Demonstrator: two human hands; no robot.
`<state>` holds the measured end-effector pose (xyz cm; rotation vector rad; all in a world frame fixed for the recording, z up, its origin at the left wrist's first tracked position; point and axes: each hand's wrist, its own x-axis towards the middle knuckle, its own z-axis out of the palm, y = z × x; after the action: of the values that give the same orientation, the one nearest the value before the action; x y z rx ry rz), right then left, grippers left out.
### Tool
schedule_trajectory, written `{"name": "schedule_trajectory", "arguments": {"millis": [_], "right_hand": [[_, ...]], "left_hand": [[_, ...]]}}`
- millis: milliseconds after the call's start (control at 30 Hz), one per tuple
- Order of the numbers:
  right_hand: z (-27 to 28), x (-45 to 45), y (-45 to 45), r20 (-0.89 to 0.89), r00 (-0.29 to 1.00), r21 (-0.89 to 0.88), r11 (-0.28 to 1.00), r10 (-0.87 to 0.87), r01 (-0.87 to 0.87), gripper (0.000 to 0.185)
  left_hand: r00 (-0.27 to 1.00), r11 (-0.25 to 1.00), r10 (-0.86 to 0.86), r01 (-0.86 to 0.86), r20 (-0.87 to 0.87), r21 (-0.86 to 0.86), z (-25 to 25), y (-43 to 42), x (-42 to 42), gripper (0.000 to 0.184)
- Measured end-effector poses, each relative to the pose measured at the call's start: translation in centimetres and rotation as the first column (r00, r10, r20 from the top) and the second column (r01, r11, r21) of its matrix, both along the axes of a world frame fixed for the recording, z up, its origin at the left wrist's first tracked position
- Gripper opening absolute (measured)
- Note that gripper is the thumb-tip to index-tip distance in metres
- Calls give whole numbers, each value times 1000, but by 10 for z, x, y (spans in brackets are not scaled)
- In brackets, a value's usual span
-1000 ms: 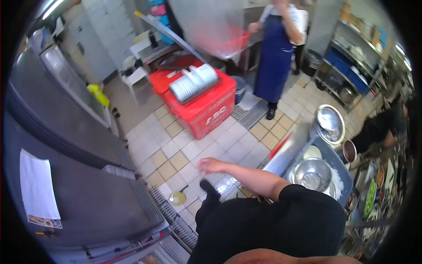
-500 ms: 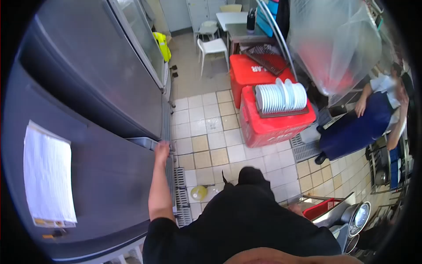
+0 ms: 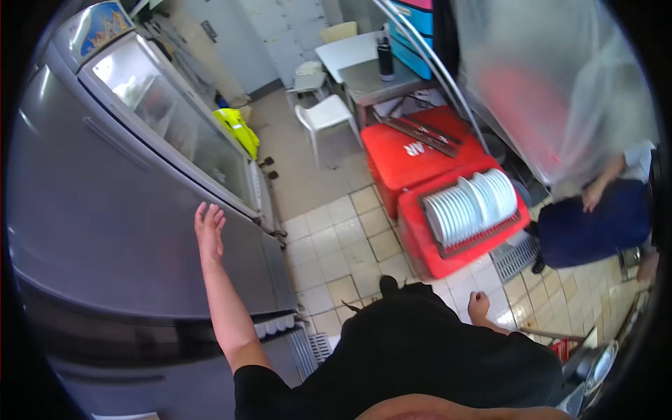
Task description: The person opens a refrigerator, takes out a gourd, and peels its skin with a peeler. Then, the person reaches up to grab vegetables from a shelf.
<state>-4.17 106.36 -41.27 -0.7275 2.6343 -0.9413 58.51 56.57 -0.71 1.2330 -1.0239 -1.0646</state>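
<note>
My left hand (image 3: 210,227) is raised at the left, its fingers apart and nothing in it, in front of the grey metal door of a tall cabinet (image 3: 119,217). At the lower right my right hand (image 3: 479,306) hangs above the tiled floor with its fingers curled; what it holds, if anything, is hidden. Beyond it stands a red box (image 3: 448,264) carrying a rack of upright white plates (image 3: 469,204).
A glass-door fridge (image 3: 175,119) stands at the upper left, a yellow vest (image 3: 238,131) beside it. Further back are a white chair (image 3: 327,115) and a table (image 3: 371,78). A person in a blue apron (image 3: 595,224) is at the right. A metal bowl (image 3: 600,367) sits lower right.
The view has turned left, and the person in the apron is now nearer the right edge. My left hand has moved from the gap between the cabinet doors up to the upper door, fingers spread.
</note>
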Motion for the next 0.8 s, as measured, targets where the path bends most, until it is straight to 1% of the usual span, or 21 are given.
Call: {"name": "schedule_trajectory", "arguments": {"millis": [67,100,133,167,200,233,267,300,333,367,400,433,500,533,600,633,667,733,767,800], "right_hand": [[29,-4,-112,50,970,-185,956,239,-226,34],[75,9,-171,85,943,-328,902,323,-280,32],[88,8,-224,29,909,-327,863,415,-384,30],[114,17,-279,60,876,-374,824,479,-425,26],[109,20,-333,136,847,-481,782,514,-398,21],[123,28,-382,136,811,-524,736,569,-428,17],[139,39,-429,241,745,-615,692,622,-378,16],[179,59,-467,259,718,-610,686,646,-397,16],[206,79,-505,252,708,-604,679,659,-417,16],[224,97,-536,309,645,-653,650,698,-390,16],[230,110,-560,365,577,-696,626,731,-353,16],[228,117,-580,366,570,-695,623,736,-358,16],[222,132,-616,230,471,-594,506,852,-626,14],[217,136,-629,230,465,-596,502,855,-626,14],[204,129,-643,136,444,-413,458,886,-787,13],[186,117,-648,146,462,-383,480,875,-789,13],[170,102,-651,154,477,-349,499,865,-793,13],[157,80,-655,381,634,-340,740,673,-581,13],[157,69,-661,403,625,-309,743,668,-594,13],[156,56,-659,465,689,-293,831,557,-474,13]], "left_hand": [[1000,998,6,-6,0,-55,4,-24,12,61],[999,998,17,-19,-30,-56,4,-37,19,64],[997,997,64,-66,-51,-43,8,-47,21,64],[998,997,61,-62,-18,-38,16,-57,21,66],[998,998,55,-54,15,-38,22,-73,25,68],[996,994,93,-93,-10,-48,24,-94,34,68],[995,994,100,-100,7,-34,24,-116,42,73],[995,995,100,-100,27,-17,24,-141,51,78],[993,993,119,-119,17,-15,25,-169,59,78],[987,987,157,-156,37,-44,27,-196,66,85],[980,980,192,-187,61,-71,28,-225,77,91],[978,978,201,-197,62,-70,30,-257,89,91],[872,878,467,-437,147,-197,35,-318,116,99],[869,875,472,-441,149,-199,38,-342,131,99],[704,758,649,-568,289,-319,38,-390,163,100],[510,668,729,-675,456,-312,24,-423,196,91],[352,529,830,-742,433,-412,25,-428,189,82],[195,381,905,-766,379,-517,12,-442,190,78],[183,389,893,-775,412,-499,11,-442,190,78],[175,370,901,-787,397,-494,16,-442,189,78]]}}
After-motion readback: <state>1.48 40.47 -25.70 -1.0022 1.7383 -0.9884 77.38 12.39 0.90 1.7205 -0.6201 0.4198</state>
